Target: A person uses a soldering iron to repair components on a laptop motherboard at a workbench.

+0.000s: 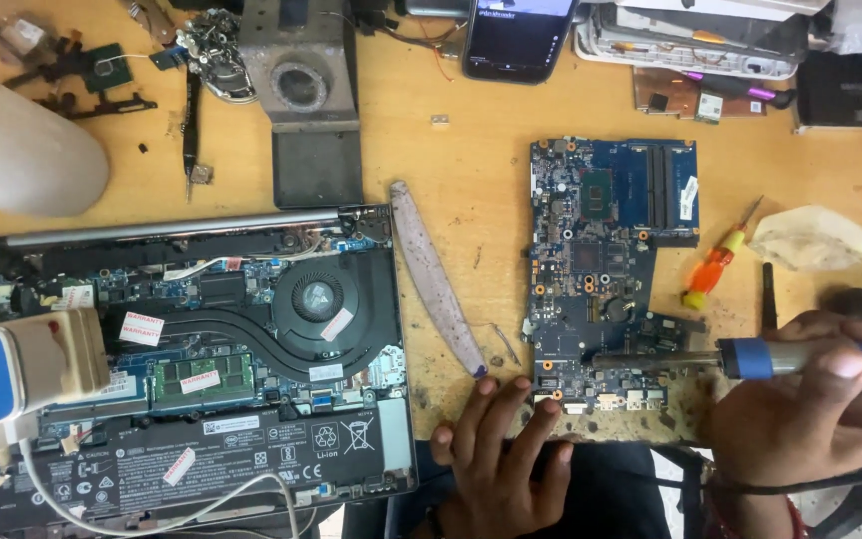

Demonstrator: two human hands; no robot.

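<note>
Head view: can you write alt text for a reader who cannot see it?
A right hand holds a blue-handled soldering iron to a blue circuit board on a wooden bench, while the left hand steadies the board's lower edge. An opened laptop lies to the left.

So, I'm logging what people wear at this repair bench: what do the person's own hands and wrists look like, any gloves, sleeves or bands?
Both are bare: no gloves, no sleeves in view. The left hand shows no rings, with something dark at the wrist, too cut off to identify. The right hand has red-and-dark thread bands around the wrist.
</note>
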